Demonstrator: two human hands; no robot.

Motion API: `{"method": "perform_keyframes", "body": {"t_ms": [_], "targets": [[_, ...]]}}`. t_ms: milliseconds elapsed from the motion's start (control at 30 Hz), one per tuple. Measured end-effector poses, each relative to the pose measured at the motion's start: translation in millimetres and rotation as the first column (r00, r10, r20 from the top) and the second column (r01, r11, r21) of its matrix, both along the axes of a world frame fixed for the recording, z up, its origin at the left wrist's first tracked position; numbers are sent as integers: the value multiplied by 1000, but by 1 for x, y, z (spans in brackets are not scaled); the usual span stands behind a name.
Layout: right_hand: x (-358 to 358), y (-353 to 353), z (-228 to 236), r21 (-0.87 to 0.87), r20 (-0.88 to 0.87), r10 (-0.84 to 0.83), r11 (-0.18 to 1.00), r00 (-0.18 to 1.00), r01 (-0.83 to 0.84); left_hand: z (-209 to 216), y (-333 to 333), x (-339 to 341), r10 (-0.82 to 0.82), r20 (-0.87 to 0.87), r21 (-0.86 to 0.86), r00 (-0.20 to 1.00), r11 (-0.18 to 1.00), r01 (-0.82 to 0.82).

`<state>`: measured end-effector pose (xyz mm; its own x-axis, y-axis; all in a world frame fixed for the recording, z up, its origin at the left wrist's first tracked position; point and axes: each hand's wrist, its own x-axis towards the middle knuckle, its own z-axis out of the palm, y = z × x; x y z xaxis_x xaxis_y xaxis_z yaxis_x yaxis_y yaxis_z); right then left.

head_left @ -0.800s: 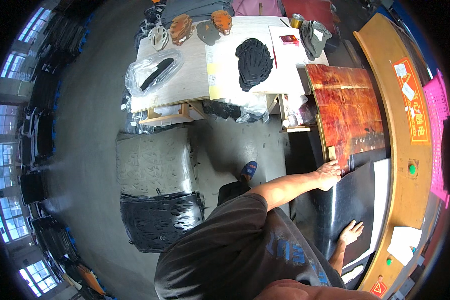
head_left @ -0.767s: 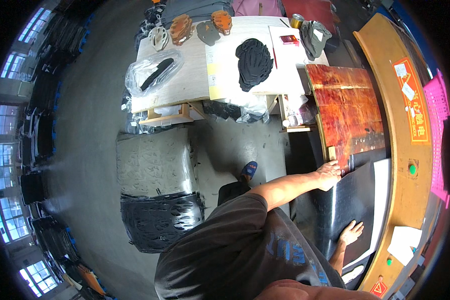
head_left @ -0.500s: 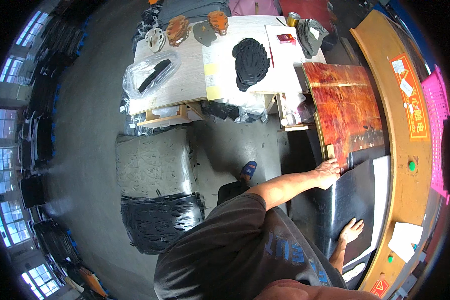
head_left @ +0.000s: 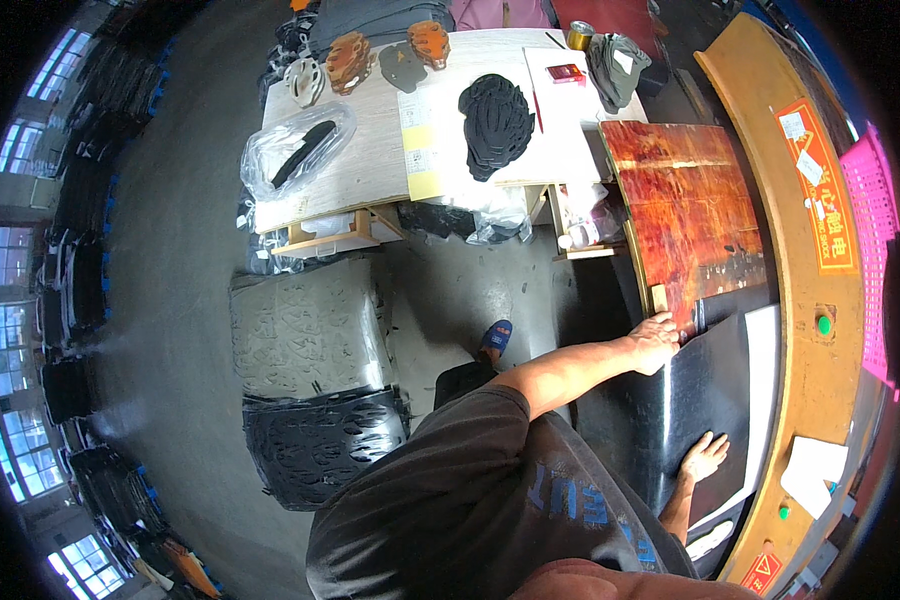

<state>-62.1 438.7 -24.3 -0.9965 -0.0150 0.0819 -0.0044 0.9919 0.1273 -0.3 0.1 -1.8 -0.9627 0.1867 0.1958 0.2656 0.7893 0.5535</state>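
Note:
A glossy black sheet (head_left: 705, 385) lies on the work surface at my right side. My right hand (head_left: 705, 458) rests flat on it with the fingers spread. At the sheet's far edge my left hand (head_left: 656, 342) is closed, its fingers bent at the border with a red-brown stained board (head_left: 685, 205). What those fingers grip is mostly hidden by the hand. A small light wooden block (head_left: 659, 297) sits on the board just beyond them. Beside the hand, to the right, shows a dark shape with a shiny edge (head_left: 699, 314).
A yellow-orange machine beam (head_left: 792, 300) with green buttons runs along the right. Ahead stands a pale table (head_left: 370, 160) bearing a stack of black cut pieces (head_left: 497, 125) and a plastic bag (head_left: 300, 150). Piled cut-out sheets (head_left: 310, 330) lie to my left.
The view has shifted slightly, so the table and board sit a little further left. Both hands keep their places on the sheet and at its far edge.

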Motion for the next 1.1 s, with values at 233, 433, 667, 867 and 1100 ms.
{"method": "perform_keyframes", "body": {"t_ms": [233, 433, 667, 867, 1100], "targets": [[-1, 2, -3, 7, -8, 1, 1000, 1000, -1, 8, -3, 2, -11, 39, -15, 999, 1000, 11], [2, -2, 1, 19, -27, 22, 1000, 999, -22, -1, 1, -1, 6, 14, -9, 1000, 1000, -6], [4, -5, 3, 40, -8, 3, 999, 1000, -3, -3, -1, -1, -5, 29, -20, 1000, 1000, 5], [5, -5, 2, 43, -23, 14, 999, 1000, -13, 3, -1, 1, 3, 35, -15, 999, 1000, -3], [5, -6, 3, 61, 13, -19, 998, 1000, 18, 9, -4, 4, 6, 36, -25, 999, 1000, -6]]}}
